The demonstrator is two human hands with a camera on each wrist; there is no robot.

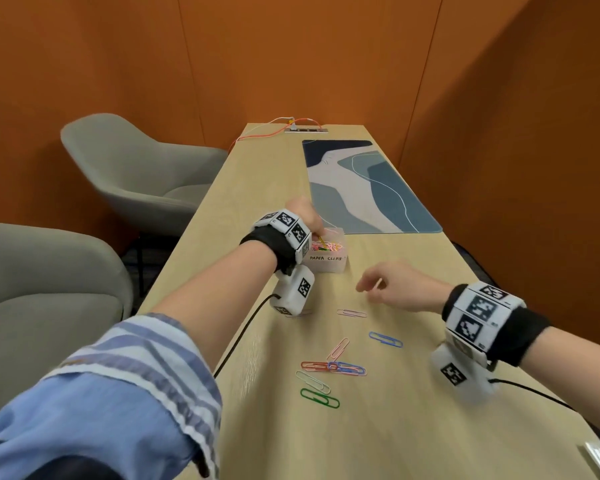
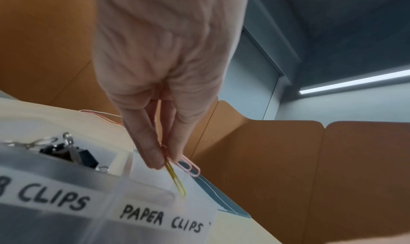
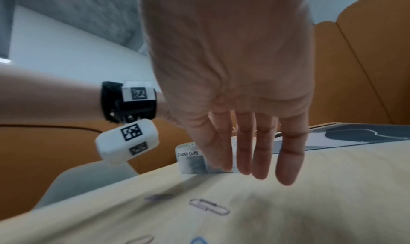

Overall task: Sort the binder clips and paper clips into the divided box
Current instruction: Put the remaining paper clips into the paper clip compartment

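The clear divided box (image 1: 338, 263) sits mid-table, its front labelled "PAPER CLIPS" (image 2: 162, 219) on the right half and "BINDER CLIPS" (image 3: 187, 154) on the left. Black binder clips (image 2: 73, 154) lie in the left compartment, coloured paper clips (image 1: 328, 245) in the right. My left hand (image 2: 164, 161) hangs over the right compartment, pinching a yellow paper clip (image 2: 175, 179) and a pink paper clip (image 2: 190, 168). My right hand (image 1: 378, 287) hovers with relaxed fingers (image 3: 244, 160) above the table, holding nothing. Several loose paper clips (image 1: 336, 368) lie on the table nearer to me.
A blue patterned desk mat (image 1: 368, 185) lies beyond the box. Two grey chairs (image 1: 136, 168) stand left of the narrow wooden table (image 1: 413, 427). An orange cable (image 1: 267, 133) and a socket strip sit at the far end. Cables trail from both wrist units.
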